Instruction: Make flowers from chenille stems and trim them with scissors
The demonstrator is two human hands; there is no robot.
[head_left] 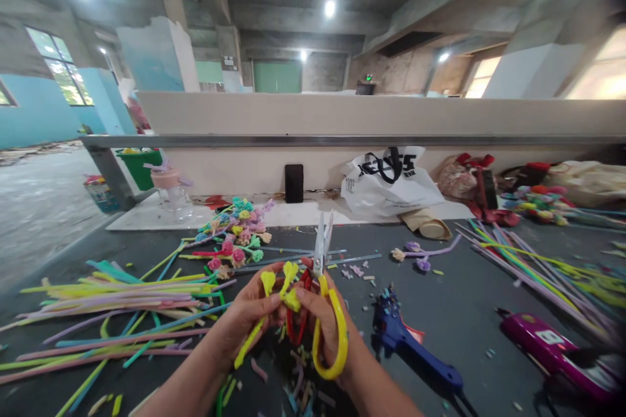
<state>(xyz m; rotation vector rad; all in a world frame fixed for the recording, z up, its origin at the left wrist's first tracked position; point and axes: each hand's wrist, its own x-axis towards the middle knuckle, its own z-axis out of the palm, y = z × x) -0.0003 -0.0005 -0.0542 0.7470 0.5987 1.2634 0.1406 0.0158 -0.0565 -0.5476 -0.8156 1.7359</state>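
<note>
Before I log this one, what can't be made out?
Head view:
Red handles: where they lead, hidden by the right hand.
Left hand: some fingertips, hidden by yellow stems.
Blue tool: cord, cut off by bottom edge.
White bag: small print, too small to read.

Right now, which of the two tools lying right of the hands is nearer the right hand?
The blue tool, between the right hand and the magenta tool, which lies farther right and carries a white mark.

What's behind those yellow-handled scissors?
Past the scissors, blue-grey strips lie on the dark tabletop; the right hand shows through the yellow handle. Whatever the scissors cover is hidden.
</note>
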